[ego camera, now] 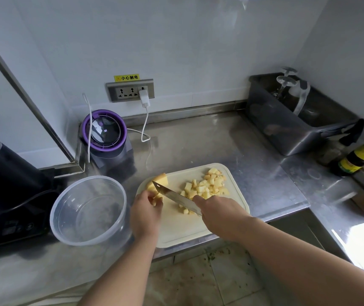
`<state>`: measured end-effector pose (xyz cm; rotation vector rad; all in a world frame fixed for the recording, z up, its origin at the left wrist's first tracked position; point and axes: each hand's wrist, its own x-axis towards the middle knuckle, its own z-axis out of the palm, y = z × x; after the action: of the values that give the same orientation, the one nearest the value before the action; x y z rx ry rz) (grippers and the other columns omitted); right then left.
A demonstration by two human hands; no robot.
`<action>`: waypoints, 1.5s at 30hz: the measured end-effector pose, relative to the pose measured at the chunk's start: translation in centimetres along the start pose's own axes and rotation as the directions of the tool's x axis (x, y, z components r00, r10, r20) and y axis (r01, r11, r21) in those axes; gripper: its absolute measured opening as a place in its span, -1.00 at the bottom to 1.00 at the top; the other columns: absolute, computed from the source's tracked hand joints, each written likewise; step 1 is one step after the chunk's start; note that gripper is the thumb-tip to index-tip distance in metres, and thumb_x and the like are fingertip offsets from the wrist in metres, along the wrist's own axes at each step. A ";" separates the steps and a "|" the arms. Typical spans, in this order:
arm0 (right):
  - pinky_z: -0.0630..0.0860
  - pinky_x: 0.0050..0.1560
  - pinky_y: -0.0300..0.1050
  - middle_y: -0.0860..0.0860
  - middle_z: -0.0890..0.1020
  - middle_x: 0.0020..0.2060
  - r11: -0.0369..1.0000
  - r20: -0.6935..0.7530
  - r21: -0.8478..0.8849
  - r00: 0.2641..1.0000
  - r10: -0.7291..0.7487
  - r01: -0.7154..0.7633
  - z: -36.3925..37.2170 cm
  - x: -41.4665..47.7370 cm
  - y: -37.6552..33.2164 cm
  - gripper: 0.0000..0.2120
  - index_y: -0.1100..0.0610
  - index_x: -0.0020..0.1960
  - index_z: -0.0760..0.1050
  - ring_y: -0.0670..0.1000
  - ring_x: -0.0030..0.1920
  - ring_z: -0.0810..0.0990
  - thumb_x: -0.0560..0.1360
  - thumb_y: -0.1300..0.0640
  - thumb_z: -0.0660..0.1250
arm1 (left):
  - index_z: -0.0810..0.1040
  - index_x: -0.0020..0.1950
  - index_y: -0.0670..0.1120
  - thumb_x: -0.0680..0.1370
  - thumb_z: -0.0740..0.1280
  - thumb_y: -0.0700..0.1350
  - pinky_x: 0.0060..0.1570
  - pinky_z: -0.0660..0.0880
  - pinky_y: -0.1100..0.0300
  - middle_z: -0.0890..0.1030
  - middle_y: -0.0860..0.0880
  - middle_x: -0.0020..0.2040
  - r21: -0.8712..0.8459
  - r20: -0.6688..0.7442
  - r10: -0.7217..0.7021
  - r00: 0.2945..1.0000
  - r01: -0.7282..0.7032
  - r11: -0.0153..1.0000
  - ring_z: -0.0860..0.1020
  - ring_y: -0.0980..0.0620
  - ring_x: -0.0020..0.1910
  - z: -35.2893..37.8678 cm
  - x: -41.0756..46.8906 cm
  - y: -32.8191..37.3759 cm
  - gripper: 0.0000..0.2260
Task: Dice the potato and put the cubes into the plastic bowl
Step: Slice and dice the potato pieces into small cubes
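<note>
Left hand [146, 214] fingers curl on potato chunk [159, 181], blade just beside fingertips. Right hand [215, 212] wraps knife [176, 197] handle. Risk: fingertip nick if knuckles not tucked; wet chunk may slip. Cubes [207, 186] piled beyond right fingers, could roll off board [181, 228]. Plastic bowl [88, 209] left of left hand, no cubes seen in it.

I have the left hand [146, 214] curled onto the uncut potato chunk [160, 181], with the kitchen knife [174, 196] slanting just beside its fingertips, gripped by the right hand [217, 214]. Potato cubes [207, 185] lie heaped beyond the right fingers on the white cutting board [183, 230]. The clear plastic bowl [88, 209] stands left of the left fingers.
</note>
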<state>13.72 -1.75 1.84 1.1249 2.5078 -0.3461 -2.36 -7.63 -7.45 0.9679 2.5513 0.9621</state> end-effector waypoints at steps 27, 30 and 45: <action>0.44 -0.25 -0.08 0.03 0.47 -0.14 0.991 0.058 0.125 0.997 0.044 -0.051 2.3 -3.0 1.0 -0.70 0.13 0.37 0.26 0.06 -0.22 0.48 0.65 0.16 0.08 | 0.54 -0.06 -0.05 0.47 0.46 -0.03 -0.27 0.55 0.19 0.64 0.02 -0.16 -0.198 0.378 -0.204 0.903 0.294 0.935 0.62 0.02 -0.19 -1.8 -2.0 -2.3 -0.84; 0.31 -0.41 -0.16 0.05 0.47 -0.20 0.984 0.080 0.166 0.995 0.056 -0.068 2.5 -3.0 1.0 -0.75 0.13 0.32 0.25 0.03 -0.32 0.42 0.64 0.19 0.08 | 0.53 -0.02 0.00 0.47 0.46 -0.01 -0.07 0.56 0.13 0.62 0.06 -0.08 -0.158 0.393 -0.142 0.909 0.219 0.963 0.62 0.03 -0.08 -1.8 -1.9 -2.1 -0.83; 0.27 -0.46 -0.20 0.01 0.45 -0.28 0.969 0.037 0.229 0.995 0.088 -0.094 2.6 -3.7 1.8 -0.75 0.08 0.32 0.26 -0.04 -0.39 0.39 0.66 0.14 0.05 | 0.42 0.28 -0.02 0.62 0.21 -0.11 0.08 0.48 0.17 0.46 0.02 0.22 0.365 0.503 0.503 0.703 -0.700 0.614 0.52 -0.02 0.11 -2.0 -4.0 -0.6 -0.76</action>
<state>17.90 -3.96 0.97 1.3086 2.4295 -0.6362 -0.53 -11.68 -6.33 2.0707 2.1973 0.0956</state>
